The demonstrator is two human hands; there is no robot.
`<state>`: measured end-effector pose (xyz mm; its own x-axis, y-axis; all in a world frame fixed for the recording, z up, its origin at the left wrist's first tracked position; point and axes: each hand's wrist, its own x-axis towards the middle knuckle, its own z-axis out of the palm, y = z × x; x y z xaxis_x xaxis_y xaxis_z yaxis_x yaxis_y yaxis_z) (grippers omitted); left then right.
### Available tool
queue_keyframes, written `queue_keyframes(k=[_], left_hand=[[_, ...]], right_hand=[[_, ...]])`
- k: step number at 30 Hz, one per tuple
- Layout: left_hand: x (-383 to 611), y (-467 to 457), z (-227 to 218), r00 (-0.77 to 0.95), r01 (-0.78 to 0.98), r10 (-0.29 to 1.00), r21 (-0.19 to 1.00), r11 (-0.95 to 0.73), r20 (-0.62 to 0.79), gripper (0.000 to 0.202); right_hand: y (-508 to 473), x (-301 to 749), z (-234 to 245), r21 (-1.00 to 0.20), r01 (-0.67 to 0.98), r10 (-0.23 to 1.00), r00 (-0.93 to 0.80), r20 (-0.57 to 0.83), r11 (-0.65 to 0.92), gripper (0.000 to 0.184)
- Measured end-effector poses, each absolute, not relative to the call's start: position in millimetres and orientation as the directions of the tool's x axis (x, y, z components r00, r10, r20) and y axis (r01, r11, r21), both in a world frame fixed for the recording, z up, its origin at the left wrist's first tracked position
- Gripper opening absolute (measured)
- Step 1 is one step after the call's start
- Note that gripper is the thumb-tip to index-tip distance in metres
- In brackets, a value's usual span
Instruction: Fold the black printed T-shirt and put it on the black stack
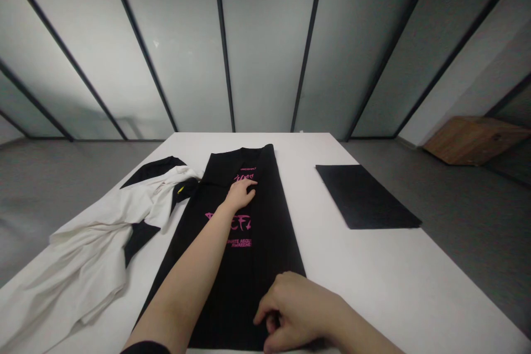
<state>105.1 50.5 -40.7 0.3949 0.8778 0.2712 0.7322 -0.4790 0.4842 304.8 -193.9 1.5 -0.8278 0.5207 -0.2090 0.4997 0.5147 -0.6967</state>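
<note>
A black T-shirt (232,287) with pink lettering lies lengthwise down the table, its right side turned inward over part of the print. My left hand (241,193) rests on its upper middle, palm down with fingers stretched out, covering some letters. Near the bottom hem, at the lower right corner of the shirt, my right hand (296,310) is closed with curled fingers. Whether cloth is caught between those fingertips is hidden.
A crumpled white and black garment (103,243) spreads along the left side of the white table (373,276). To the right lies a flat, folded black cloth (365,196). Frosted panels (265,38) stand behind, and a wooden piece (473,141) is on the floor at right.
</note>
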Motion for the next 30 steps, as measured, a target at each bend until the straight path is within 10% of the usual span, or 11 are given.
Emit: queue_keyframes(k=[10,14,25,30], left_hand=[[117.8,47.7,-40.9,0.317,0.785,0.909,0.464,-0.411,0.269,0.04],[121.2,39.1,-41.8,0.3,0.87,0.932,0.342,-0.355,0.203,0.039],[119.3,33.6,-40.4,0.311,0.874,0.932,0.329,-0.357,0.185,0.04],[118.3,35.0,-41.4,0.31,0.886,0.936,0.307,-0.347,0.165,0.041]], right_hand=[[-183.9,305.6,3.7,-0.68,0.532,0.773,-0.63,0.079,0.504,0.028],[-178.3,308.1,-10.6,-0.572,0.711,0.836,-0.543,-0.078,0.408,0.081],[-190.2,301.1,-26.8,-0.602,0.574,0.637,-0.759,-0.135,0.555,0.14],[-192.4,294.6,-15.7,-0.727,0.332,0.45,-0.892,-0.035,0.601,0.106]])
